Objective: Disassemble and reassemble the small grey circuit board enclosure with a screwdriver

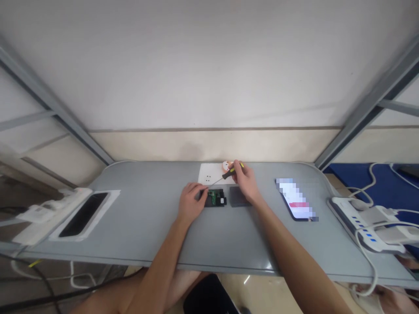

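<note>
My right hand (245, 179) is closed round the black and yellow handle of a screwdriver (229, 173). Its thin shaft points left and down to the upper left part of a small device with a green circuit board (214, 197). Over the device's left end, my left hand (192, 201) has its fingers bent, holding it near the screwdriver tip. A dark flat cover (238, 197) lies beside the device, partly under my right wrist. Behind them, several tiny dark screws (208, 178) rest on a white sheet (203, 171), with a round orange and white object (226, 166) at its right.
A lit phone (296, 198) lies on the grey table (140, 226) to the right. Another phone (84, 215) is at the left, beside a white power strip (54, 213). Another power strip with cables (360, 222) stands at the right edge. A wall rises behind.
</note>
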